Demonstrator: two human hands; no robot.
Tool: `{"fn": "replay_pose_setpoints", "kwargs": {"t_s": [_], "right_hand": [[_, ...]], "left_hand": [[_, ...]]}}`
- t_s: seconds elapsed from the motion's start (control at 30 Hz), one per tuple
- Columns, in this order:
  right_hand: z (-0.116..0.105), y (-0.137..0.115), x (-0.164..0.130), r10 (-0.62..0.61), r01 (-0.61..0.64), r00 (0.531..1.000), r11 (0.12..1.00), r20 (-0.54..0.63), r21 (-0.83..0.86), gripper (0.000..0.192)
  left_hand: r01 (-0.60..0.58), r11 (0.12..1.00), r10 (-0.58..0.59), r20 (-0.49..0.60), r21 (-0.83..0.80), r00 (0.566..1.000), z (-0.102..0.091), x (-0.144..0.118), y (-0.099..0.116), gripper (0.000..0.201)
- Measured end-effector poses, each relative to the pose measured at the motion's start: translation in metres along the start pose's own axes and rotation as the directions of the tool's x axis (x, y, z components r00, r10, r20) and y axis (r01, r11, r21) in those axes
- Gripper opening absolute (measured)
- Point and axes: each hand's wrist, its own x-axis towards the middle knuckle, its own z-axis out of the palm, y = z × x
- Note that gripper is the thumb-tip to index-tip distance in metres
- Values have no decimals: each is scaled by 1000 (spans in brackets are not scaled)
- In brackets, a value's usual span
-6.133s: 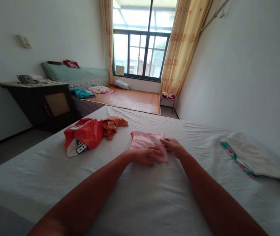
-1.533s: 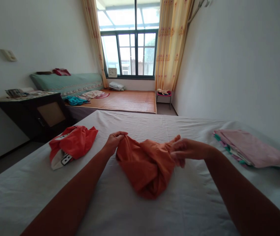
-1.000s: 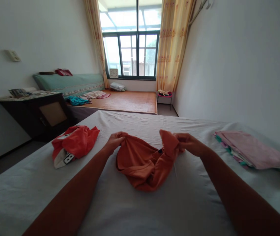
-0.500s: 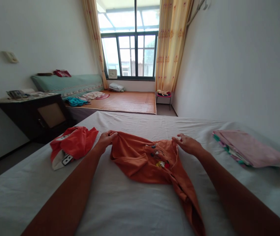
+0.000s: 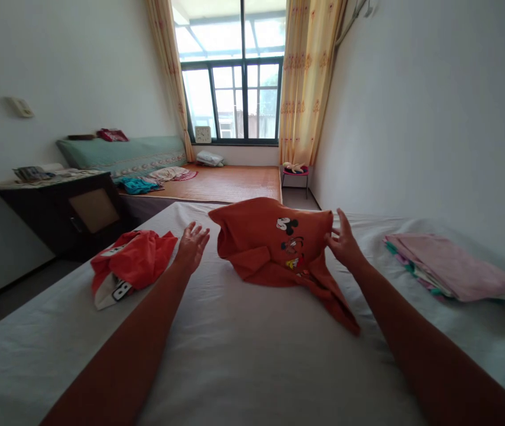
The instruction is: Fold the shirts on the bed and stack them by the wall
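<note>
An orange long-sleeved shirt (image 5: 256,242) with cartoon figures on its front billows over the white-sheeted bed, its far edge raised and one sleeve trailing toward me. My left hand (image 5: 193,245) is just left of the shirt, apart from it, with fingers spread and nothing in them. At the shirt's right edge is my right hand (image 5: 343,241), its fingers apart and the index finger pointing up. Its fingertips are at the cloth; whether they touch it I cannot tell.
A crumpled red and white garment (image 5: 139,260) lies on the bed sheet (image 5: 243,367) at left. Folded pink cloth (image 5: 452,263) is stacked at right. Beyond are a dark cabinet (image 5: 57,207), a second bed with a brown mat (image 5: 235,180) and a small stool (image 5: 295,171).
My left hand has let go of the shirt's corner and opened. The shirt has swung up and away from me, its figures now spread out. My right hand has risen slightly and moved right.
</note>
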Motion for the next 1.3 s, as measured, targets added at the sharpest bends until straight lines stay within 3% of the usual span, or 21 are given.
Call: {"fn": "replay_pose_setpoints", "kwargs": {"t_s": [0.07,0.13,0.23,0.3,0.37,0.43,0.5,0.6,0.67,0.77,0.8,0.83,0.87,0.9,0.93,0.97,1.03,1.07,1.1,1.17,1.3], "right_hand": [[-2,4,-1,65,-65,998,998,-8,-4,83],[-4,2,-3,96,-96,995,995,20,-25,70],[-9,-14,-6,103,-100,961,995,255,-22,39],[-9,-33,-10,80,-84,856,996,510,-16,34],[-5,-53,-18,65,-29,705,998,706,-63,38],[2,-69,-26,82,80,608,983,790,-163,38],[8,-80,-33,87,217,581,941,809,-258,35],[7,-92,-35,15,355,499,909,866,-220,15],[-1,-102,-34,-68,313,349,948,935,-48,11],[-11,-119,-33,-165,33,58,986,985,163,27],[-13,-122,-33,-182,-56,-18,982,983,181,32],[-13,-123,-34,-189,-115,-57,977,980,182,35],[-11,-121,-33,-182,-148,-35,973,983,175,37],[-9,-115,-32,-162,-160,48,973,986,167,38],[-6,-106,-31,-126,-156,189,975,974,156,40],[-4,-95,-30,-72,-139,366,982,928,131,40],[0,-67,-26,53,-103,687,994,725,25,39],[1,-53,-23,96,-92,788,995,608,-38,36],[2,-40,-20,121,-91,845,992,521,-83,35],[1,-19,-12,147,-99,884,987,444,-130,35],[9,-1,12,249,-81,842,936,478,-344,40]], "left_hand": [[-32,995,28,43,99,999,1,-3,-2,54],[-117,961,76,170,249,982,7,-11,-4,50],[-312,846,111,429,432,896,24,-29,-11,46],[-472,709,97,591,523,801,39,-42,-21,46],[-613,527,50,698,589,714,51,-54,-32,48],[-684,354,5,730,638,683,60,-60,-40,48],[-703,268,-18,733,659,680,62,-61,-38,45],[-702,329,-147,768,632,623,52,-55,-15,29],[-677,429,-292,801,598,523,36,-47,8,17],[-602,572,-470,824,557,316,9,-38,40,16],[-567,607,-507,821,557,264,2,-36,49,19],[-527,635,-531,814,565,235,-4,-35,56,24],[-484,657,-548,807,578,221,-9,-34,61,30],[-441,674,-559,799,593,220,-11,-34,65,35],[-398,688,-567,791,607,229,-13,-34,66,40],[-359,696,-566,783,622,259,-14,-34,65,42],[-312,698,-524,756,645,392,-14,-32,58,44],[-311,690,-476,734,653,485,-13,-30,52,44],[-322,679,-411,706,659,577,-12,-27,45,45],[-357,650,-293,655,671,697,-9,-20,30,46],[-453,513,-196,613,729,765,8,-1,8,42]]}}
